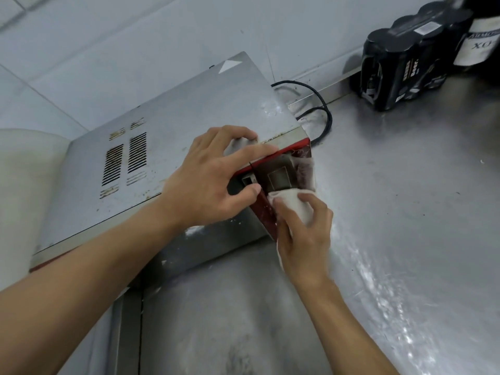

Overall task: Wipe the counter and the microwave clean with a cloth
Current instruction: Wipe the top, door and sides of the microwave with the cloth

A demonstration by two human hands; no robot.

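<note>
- Steel counter is running along a pale tiled wall; head view is looking down on both hands at the microwave.
- Right hand is grasping a bunched white cloth, fingers curled round it, thumb on top.
- Cloth is pressing against the red panel on the microwave's front right corner, just below a dark square window there. A loose tail of cloth is hanging below the palm.
- Left hand is gripping the top front edge of the microwave near the same corner: fingers are bending over the steel top and the thumb is pressing on the front face.
- Left thumb and cloth are lying close together, not touching.
- A pale patch is showing under the left fingertips; cannot tell what it is.
- Microwave is sitting on the counter against the wall, left of centre, its top flecked with grime. Slotted vents are showing on the top, left of the left hand.
- A black cord is looping out behind the microwave's right rear corner onto the counter.
- Counter in front of and right of the microwave is showing whitish streaks and glare.
- A black beer pack is standing at the wall, well apart to the right; a dark bottle with a white "XO" label is standing just beside it.
- A white object is lying against the microwave's left side; cannot identify it.
</note>
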